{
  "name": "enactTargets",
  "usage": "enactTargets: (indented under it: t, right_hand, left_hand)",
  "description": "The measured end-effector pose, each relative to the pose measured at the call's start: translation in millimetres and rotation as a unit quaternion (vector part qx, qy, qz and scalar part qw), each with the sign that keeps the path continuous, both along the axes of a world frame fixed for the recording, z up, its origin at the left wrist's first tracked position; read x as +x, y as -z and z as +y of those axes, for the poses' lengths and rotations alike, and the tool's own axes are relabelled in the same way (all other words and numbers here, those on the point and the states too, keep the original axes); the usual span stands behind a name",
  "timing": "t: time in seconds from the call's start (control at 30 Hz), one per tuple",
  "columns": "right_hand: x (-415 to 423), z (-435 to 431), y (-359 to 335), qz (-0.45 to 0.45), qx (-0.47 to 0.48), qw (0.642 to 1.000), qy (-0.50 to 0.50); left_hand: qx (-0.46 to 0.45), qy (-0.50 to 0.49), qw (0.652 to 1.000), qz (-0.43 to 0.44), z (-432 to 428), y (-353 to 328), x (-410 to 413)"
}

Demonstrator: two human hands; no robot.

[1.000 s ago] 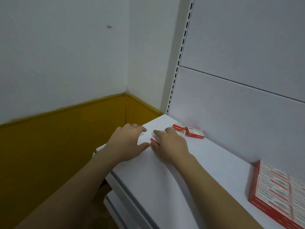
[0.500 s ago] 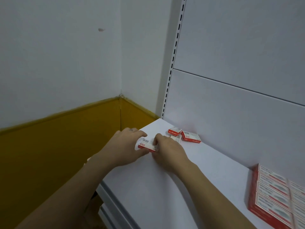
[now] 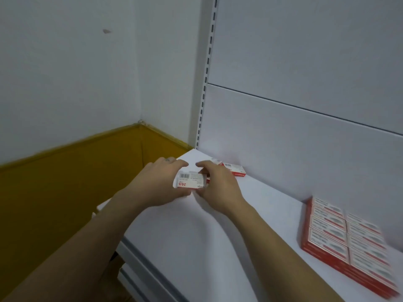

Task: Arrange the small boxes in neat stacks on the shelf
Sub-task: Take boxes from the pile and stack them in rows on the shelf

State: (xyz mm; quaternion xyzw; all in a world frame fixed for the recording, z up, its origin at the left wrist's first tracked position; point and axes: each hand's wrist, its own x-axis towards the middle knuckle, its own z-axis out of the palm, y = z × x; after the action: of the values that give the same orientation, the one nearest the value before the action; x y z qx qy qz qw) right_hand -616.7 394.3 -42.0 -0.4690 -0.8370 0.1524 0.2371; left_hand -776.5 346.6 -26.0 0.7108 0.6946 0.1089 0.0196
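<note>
A small red-and-white box marked 24/6 is lifted a little above the white shelf near its far left end. My left hand grips its left end and my right hand grips its right end. Just behind my right hand, a loose red-and-white box lies against the shelf's back panel; another box beside it is mostly hidden by my fingers. At the right, a neat block of stacked red-and-white boxes sits on the shelf.
The slotted shelf upright rises at the shelf's far left corner. Beyond the shelf's left edge, a white wall with a yellow lower band forms a corner. A lower shelf edge shows below.
Both hands lay flat on the shelf around a box; they have since picked it up between them and turned its printed face toward me. The view shifted slightly right.
</note>
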Motion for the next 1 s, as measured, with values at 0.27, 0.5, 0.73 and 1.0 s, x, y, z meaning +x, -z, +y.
enactTargets:
  t: [0.27,0.5,0.73,1.0]
  right_hand:
    - [79,-29,-33,0.032,0.058,0.995,0.075]
    - [141,-45,-47,0.080,0.079,0.977,0.178]
    - [175,-44,-50,0.149,0.075,0.956,0.241]
    - [175,-36,-20,0.201,0.037,0.928,0.312]
  left_hand:
    - [0.077,0.092,0.990,-0.069,0,-19,67]
    - [0.108,0.206,0.967,-0.109,28,-26,127]
    - [0.127,0.299,0.926,-0.193,60,-20,163]
    - [0.126,0.324,0.891,-0.294,72,26,175]
